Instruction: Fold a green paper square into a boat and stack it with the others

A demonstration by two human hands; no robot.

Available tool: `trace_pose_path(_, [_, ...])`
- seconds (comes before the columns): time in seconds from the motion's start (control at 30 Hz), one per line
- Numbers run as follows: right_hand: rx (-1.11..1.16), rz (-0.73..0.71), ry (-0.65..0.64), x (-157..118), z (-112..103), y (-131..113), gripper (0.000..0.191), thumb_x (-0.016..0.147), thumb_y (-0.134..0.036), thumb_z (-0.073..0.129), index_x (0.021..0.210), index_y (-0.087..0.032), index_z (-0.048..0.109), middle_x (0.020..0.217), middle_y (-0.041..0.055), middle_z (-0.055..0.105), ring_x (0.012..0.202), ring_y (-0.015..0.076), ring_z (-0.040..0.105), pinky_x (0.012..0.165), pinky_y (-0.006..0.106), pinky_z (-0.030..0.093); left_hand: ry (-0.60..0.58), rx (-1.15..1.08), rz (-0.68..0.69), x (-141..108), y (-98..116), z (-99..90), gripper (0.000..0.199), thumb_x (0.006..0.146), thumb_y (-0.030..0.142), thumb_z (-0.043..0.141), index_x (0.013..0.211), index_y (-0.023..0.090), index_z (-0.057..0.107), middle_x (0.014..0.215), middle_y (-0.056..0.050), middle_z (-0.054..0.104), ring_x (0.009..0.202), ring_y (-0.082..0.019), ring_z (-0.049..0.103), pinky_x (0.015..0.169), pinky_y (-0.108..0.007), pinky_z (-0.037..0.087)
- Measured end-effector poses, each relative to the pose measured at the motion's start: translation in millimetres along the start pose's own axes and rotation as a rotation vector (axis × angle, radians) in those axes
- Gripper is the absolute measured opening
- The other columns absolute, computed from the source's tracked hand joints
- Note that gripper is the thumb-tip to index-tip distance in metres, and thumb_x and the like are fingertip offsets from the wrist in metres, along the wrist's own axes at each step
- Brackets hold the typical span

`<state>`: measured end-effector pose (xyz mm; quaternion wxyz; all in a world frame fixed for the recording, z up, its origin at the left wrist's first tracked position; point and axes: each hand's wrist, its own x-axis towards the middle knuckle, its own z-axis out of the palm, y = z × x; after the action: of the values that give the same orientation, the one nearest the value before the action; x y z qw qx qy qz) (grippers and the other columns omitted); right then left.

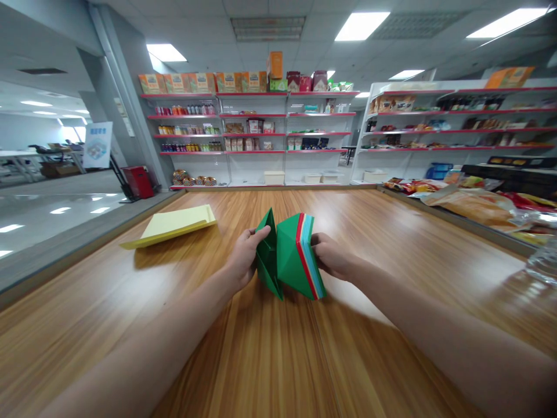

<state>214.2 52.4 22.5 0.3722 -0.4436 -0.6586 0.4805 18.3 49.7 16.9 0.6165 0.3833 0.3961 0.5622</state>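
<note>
Just above the middle of the table, both my hands hold a green paper box (290, 255) tilted on its side. Red, white and light-blue stripes run along its right edge. On the left, its green flaps stand apart, with a dark gap between them. My left hand (244, 255) is closed on the left flaps, thumb on top. The fingers of my right hand (331, 255) grip the striped edge from the right; its fingertips are partly hidden behind the box.
A yellow folded sheet (178, 223) lies at the table's left. Packaged snacks (478, 209) are heaped beyond the right edge, near a clear plastic container (543, 261). Stocked shelves (252, 113) stand behind the wooden table (261, 366).
</note>
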Motion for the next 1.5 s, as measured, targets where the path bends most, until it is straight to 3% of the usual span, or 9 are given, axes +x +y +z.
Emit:
trace_pose_path(0.27, [0.305, 0.126, -0.109, -6, 9, 10, 0.015, 0.062, -0.015, 0.06, 0.077, -0.012, 0.059, 0.078, 0.0102, 0.065, 0.071, 0.021, 0.061, 0.065, 0.033, 0.05, 0.034, 0.111, 0.033, -1, 1, 2.4, 0.052, 0.069, 0.057, 0.072, 0.095, 0.017, 0.053, 0.071, -0.001, 0.057, 0.059, -0.013, 0.056, 0.052, -0.023, 0.046])
trace_pose_path(0.4, [0.398, 0.077, -0.09, -4, 8, 15, 0.02, 0.056, -0.011, 0.061, 0.076, -0.013, 0.057, 0.077, 0.0077, 0.065, 0.066, 0.0183, 0.059, 0.062, 0.031, 0.048, -0.078, 0.056, -0.06, -6, 9, 7.8, 0.046, 0.077, 0.057, 0.063, 0.093, 0.014, 0.057, 0.076, -0.007, 0.061, 0.062, -0.016, 0.059, 0.056, -0.028, 0.05])
trace_pose_path(0.53, [0.437, 0.049, -0.058, -5, 9, 14, 0.021, 0.055, -0.012, 0.061, 0.075, -0.015, 0.057, 0.074, 0.0058, 0.064, 0.067, 0.0184, 0.058, 0.065, 0.033, 0.047, -0.108, 0.035, -0.101, -13, 15, 13.1, 0.044, 0.079, 0.057, 0.061, 0.087, 0.014, 0.059, 0.069, -0.004, 0.057, 0.055, -0.014, 0.055, 0.05, -0.026, 0.048])
trace_pose_path(0.77, [0.449, 0.059, -0.032, -10, 9, 9, 0.026, 0.051, -0.013, 0.063, 0.077, -0.014, 0.059, 0.076, 0.0055, 0.064, 0.07, 0.0194, 0.058, 0.071, 0.036, 0.049, -0.081, 0.094, -0.045, -18, 19, 17.3, 0.049, 0.074, 0.061, 0.064, 0.086, 0.013, 0.059, 0.066, -0.002, 0.053, 0.052, -0.011, 0.051, 0.048, -0.023, 0.046])
trace_pose_path(1.0, [0.394, 0.019, 0.005, -7, 11, 9, 0.02, 0.048, -0.015, 0.061, 0.067, -0.01, 0.06, 0.071, 0.0066, 0.063, 0.064, 0.0174, 0.057, 0.064, 0.032, 0.047, -0.036, 0.139, -0.021, -21, 24, 19.6, 0.046, 0.076, 0.058, 0.064, 0.089, 0.013, 0.063, 0.065, -0.001, 0.054, 0.052, -0.011, 0.051, 0.048, -0.022, 0.046])
trace_pose_path(1.23, [0.316, -0.04, 0.021, -10, 14, 5, 0.021, 0.052, -0.015, 0.063, 0.072, -0.009, 0.062, 0.072, 0.0059, 0.063, 0.067, 0.018, 0.057, 0.065, 0.033, 0.047, -0.015, 0.15, -0.109, -22, 28, 20.0, 0.045, 0.074, 0.059, 0.065, 0.08, 0.015, 0.06, 0.061, -0.001, 0.051, 0.049, -0.012, 0.049, 0.047, -0.024, 0.045])
trace_pose_path(1.5, [0.276, -0.133, -0.076, -14, 18, 3, 0.022, 0.057, -0.011, 0.052, 0.077, -0.012, 0.061, 0.076, 0.005, 0.065, 0.069, 0.0184, 0.058, 0.066, 0.033, 0.049, -0.043, 0.12, -0.216, -21, 31, 18.6, 0.04, 0.074, 0.056, 0.065, 0.079, 0.016, 0.058, 0.064, -0.002, 0.054, 0.05, -0.014, 0.05, 0.046, -0.026, 0.044])
